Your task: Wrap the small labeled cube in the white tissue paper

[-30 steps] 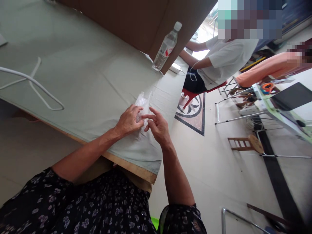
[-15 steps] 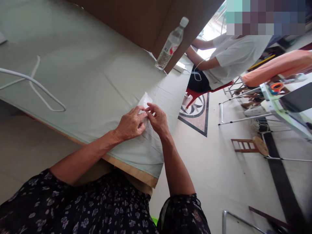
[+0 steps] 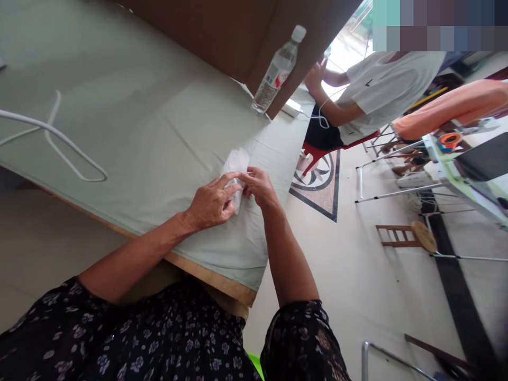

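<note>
A whitish, crinkled packet of see-through plastic point(image 3: 237, 159) lies on the cloth-covered table near its right corner; what is inside, if anything, I cannot make out. My left hand point(image 3: 213, 203) holds it down from the left, with bent fingers reaching across its middle and the thumb lower down. At the packet's right edge, my right hand point(image 3: 260, 186) has its fingers curled in and pinched on the plastic. The fingertips of both hands meet over the packet, and the right ones are partly hidden.
A water bottle point(image 3: 275, 71) stands by a large brown board point(image 3: 198, 34) at the table's far side. White cable point(image 3: 75, 153) loops over the left of the pale green cloth point(image 3: 151, 137). Beyond the right edge, a person in a white shirt point(image 3: 381, 95) sits near a wooden stool point(image 3: 423, 236).
My right hand has turned and its fingers have curled down onto the packet's right edge. More of the packet shows. The seated person's hands have lifted.
</note>
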A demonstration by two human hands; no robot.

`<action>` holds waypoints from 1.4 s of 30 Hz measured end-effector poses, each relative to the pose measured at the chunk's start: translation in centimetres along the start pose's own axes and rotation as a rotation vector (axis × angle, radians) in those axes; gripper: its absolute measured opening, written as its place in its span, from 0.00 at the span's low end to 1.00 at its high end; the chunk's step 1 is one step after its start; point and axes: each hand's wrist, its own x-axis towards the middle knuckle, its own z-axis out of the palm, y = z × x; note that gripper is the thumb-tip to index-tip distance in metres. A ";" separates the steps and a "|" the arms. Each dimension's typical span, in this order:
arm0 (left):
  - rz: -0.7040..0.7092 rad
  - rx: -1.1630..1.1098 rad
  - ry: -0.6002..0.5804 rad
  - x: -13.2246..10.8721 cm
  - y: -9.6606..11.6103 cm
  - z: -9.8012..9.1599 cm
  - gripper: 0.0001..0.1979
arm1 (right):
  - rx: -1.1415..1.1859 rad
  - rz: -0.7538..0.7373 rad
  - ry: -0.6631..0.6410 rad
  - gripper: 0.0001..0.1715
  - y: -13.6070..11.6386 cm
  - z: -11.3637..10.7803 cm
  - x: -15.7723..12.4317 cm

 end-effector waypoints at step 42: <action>-0.218 -0.473 -0.084 1.0 -3.2 -0.4 0.11 | -0.525 -0.789 0.004 0.23 3.5 0.8 -8.6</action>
